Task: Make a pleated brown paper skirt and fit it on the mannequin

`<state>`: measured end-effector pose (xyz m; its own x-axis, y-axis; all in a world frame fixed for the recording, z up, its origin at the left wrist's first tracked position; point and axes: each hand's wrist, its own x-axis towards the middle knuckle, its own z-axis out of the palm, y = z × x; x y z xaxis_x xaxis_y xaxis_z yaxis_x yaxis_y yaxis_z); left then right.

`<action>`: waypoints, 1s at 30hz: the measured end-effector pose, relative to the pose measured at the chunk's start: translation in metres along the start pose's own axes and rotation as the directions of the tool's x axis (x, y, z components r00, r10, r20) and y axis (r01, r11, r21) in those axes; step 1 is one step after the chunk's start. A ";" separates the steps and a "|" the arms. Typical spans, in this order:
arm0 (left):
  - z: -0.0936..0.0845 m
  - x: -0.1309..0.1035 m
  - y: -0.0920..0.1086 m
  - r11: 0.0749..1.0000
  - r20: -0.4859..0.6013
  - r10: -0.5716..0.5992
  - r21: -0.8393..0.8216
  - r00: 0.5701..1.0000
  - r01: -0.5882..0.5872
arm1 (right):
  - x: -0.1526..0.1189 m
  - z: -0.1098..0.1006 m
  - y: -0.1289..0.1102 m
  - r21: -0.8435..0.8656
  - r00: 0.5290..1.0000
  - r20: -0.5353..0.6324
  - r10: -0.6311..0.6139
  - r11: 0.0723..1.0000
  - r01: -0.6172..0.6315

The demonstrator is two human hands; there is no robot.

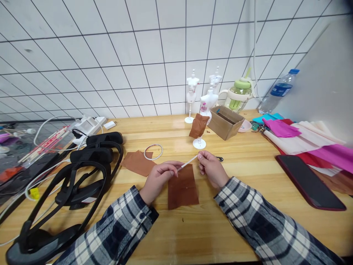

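A short, narrow white strip (188,162) is stretched at a slant between my two hands. My left hand (162,178) pinches its lower end between thumb and fingers. At the upper end, my right hand (211,167) grips it the same way. Under the strip a roughly square piece of brown fabric (183,191) lies flat on the table. Another brown fabric piece (136,163) rests left of my left hand, with a white hoop (153,159) partly over it. The end of a small black item (220,159) shows behind my right hand; the rest is hidden.
White miniature dress forms stand at the back; the nearest (209,101) has brown fabric (199,126) on it. A cardboard box (226,123), green-lidded bottle (242,90) and water bottle (281,90) are behind. Black headsets (103,165) occupy the left; a phone (310,182) and coloured fabrics (306,141) the right.
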<state>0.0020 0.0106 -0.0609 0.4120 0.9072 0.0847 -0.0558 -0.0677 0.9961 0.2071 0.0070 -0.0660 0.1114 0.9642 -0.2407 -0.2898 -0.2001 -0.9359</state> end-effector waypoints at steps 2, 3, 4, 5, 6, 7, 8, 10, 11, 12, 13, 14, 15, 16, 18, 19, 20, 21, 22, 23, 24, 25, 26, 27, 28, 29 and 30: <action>0.001 0.001 -0.002 0.997 -0.009 -0.045 -0.058 0.999 0.044 | -0.001 0.001 -0.001 0.047 0.999 0.004 0.038 0.998 -0.038; 0.002 0.001 -0.002 0.993 -0.021 -0.065 -0.100 0.998 0.063 | -0.001 0.000 -0.001 0.074 0.998 0.004 0.061 0.995 -0.061; 0.004 0.001 -0.001 0.986 -0.031 -0.078 -0.151 0.997 0.072 | 0.000 0.000 -0.002 0.105 0.996 -0.001 0.088 0.991 -0.087; 0.005 0.000 0.000 0.976 -0.038 -0.081 -0.207 0.996 0.072 | 0.000 -0.002 -0.004 0.138 0.993 -0.013 0.114 0.984 -0.111; 0.006 0.000 0.002 0.962 -0.046 -0.078 -0.265 0.996 0.063 | 0.001 -0.004 -0.006 0.170 0.990 -0.028 0.135 0.977 -0.129; 0.006 0.000 0.005 0.945 -0.052 -0.071 -0.324 0.996 0.050 | 0.003 -0.006 -0.008 0.195 0.988 -0.044 0.150 0.971 -0.139; 0.006 0.000 0.007 0.925 -0.058 -0.068 -0.377 0.996 0.041 | 0.005 -0.010 -0.011 0.212 0.986 -0.059 0.155 0.967 -0.139; 0.005 0.000 0.012 0.879 -0.051 -0.098 -0.473 0.994 0.062 | 0.009 -0.017 -0.015 0.221 0.988 -0.080 0.132 0.969 -0.112; 0.003 0.001 0.013 0.848 -0.030 -0.138 -0.520 0.990 0.102 | 0.012 -0.020 -0.016 0.214 0.990 -0.088 0.107 0.973 -0.086; 0.002 0.002 0.014 0.809 0.000 -0.188 -0.567 0.982 0.155 | 0.014 -0.023 -0.016 0.204 0.992 -0.095 0.080 0.977 -0.060; 0.001 0.003 0.015 0.764 0.032 -0.242 -0.610 0.970 0.211 | 0.015 -0.025 -0.016 0.190 0.994 -0.099 0.055 0.981 -0.035; 0.000 0.004 0.015 0.718 0.058 -0.295 -0.645 0.954 0.261 | 0.017 -0.026 -0.014 0.174 0.994 -0.102 0.034 0.985 -0.016; -0.002 0.005 0.015 0.674 0.076 -0.342 -0.674 0.937 0.301 | 0.018 -0.027 -0.013 0.157 0.994 -0.104 0.019 0.988 -0.002; -0.002 0.006 0.014 0.635 0.086 -0.378 -0.700 0.922 0.326 | 0.019 -0.027 -0.012 0.138 0.994 -0.109 0.002 0.990 0.013; -0.004 0.009 0.014 0.574 0.092 -0.416 -0.746 0.905 0.339 | 0.019 -0.027 -0.010 0.089 0.989 -0.136 -0.064 0.993 0.077; -0.005 0.010 0.013 0.551 0.097 -0.418 -0.764 0.903 0.337 | 0.019 -0.028 -0.012 0.052 0.978 -0.162 -0.131 0.989 0.141; -0.006 0.011 0.013 0.532 0.104 -0.412 -0.779 0.905 0.332 | 0.018 -0.029 -0.014 0.009 0.956 -0.192 -0.221 0.974 0.227; -0.007 0.011 0.012 0.519 0.112 -0.399 -0.791 0.910 0.325 | 0.018 -0.031 -0.018 -0.036 0.918 -0.226 -0.327 0.944 0.327; -0.008 0.012 0.011 0.511 0.119 -0.385 -0.798 0.915 0.319 | 0.017 -0.034 -0.023 -0.081 0.861 -0.262 -0.436 0.899 0.431; -0.009 0.012 0.010 0.506 0.126 -0.370 -0.804 0.921 0.313 | 0.017 -0.037 -0.030 -0.117 0.787 -0.303 -0.537 0.841 0.528; -0.010 0.012 0.009 0.505 0.128 -0.354 -0.808 0.926 0.305 | 0.018 -0.042 -0.037 -0.150 0.704 -0.346 -0.620 0.777 0.611; -0.011 0.013 0.008 0.505 0.126 -0.337 -0.812 0.933 0.293 | 0.019 -0.047 -0.045 -0.189 0.616 -0.392 -0.683 0.715 0.673; -0.012 0.013 0.006 0.509 0.119 -0.319 -0.815 0.940 0.276 | 0.022 -0.053 -0.054 -0.231 0.534 -0.433 -0.726 0.662 0.713; -0.013 0.014 0.004 0.517 0.106 -0.299 -0.817 0.948 0.255 | 0.027 -0.060 -0.062 -0.274 0.463 -0.466 -0.754 0.620 0.735; -0.015 0.015 0.003 0.528 0.087 -0.282 -0.818 0.955 0.231 | 0.032 -0.067 -0.071 -0.319 0.403 -0.484 -0.777 0.585 0.745; -0.016 0.016 0.002 0.543 0.065 -0.267 -0.814 0.961 0.206 | 0.039 -0.074 -0.078 -0.370 0.355 -0.486 -0.799 0.556 0.744; -0.017 0.017 0.001 0.561 0.039 -0.256 -0.808 0.966 0.181 | 0.048 -0.082 -0.085 -0.420 0.336 -0.466 -0.818 0.539 0.730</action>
<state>-0.0062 0.0334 -0.0591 0.4480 0.8774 -0.1718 -0.6916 0.4618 0.5554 0.3149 0.0556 -0.0194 0.7179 0.4066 0.5651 0.3240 0.5232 -0.7882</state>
